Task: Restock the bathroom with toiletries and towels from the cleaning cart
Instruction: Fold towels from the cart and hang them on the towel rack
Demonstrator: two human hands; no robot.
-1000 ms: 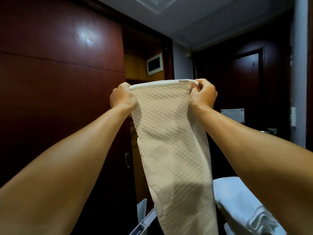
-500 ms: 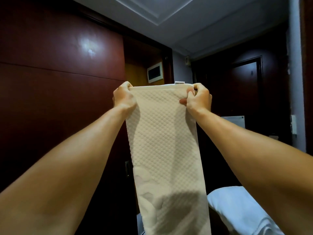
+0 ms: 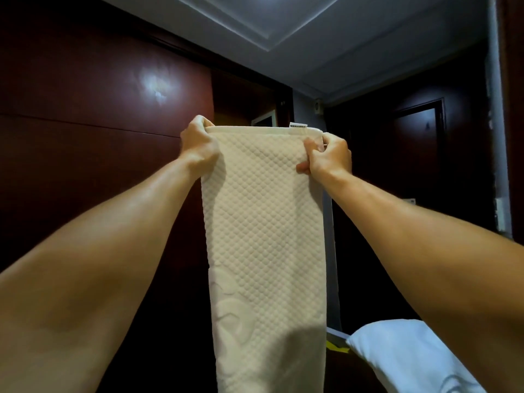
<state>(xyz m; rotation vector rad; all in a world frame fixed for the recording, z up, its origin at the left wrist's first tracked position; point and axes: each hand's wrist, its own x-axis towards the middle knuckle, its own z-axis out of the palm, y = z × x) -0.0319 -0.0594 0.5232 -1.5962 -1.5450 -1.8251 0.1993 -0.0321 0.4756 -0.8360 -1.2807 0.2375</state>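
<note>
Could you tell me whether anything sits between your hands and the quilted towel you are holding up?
Nothing visible does: the left hand and right hand each grip a top corner of the quilted towel directly, and it hangs freely between the forearms.

We find no legible text. One item only: a small white label [image 3: 298,125] sewn at the top hem of the quilted towel [image 3: 266,222]; it carries a line of dark print, too small and blurred for us to read. A pale plate [image 3: 410,200] on the dark door [image 3: 419,165] at right shows no characters we can make out.
</note>
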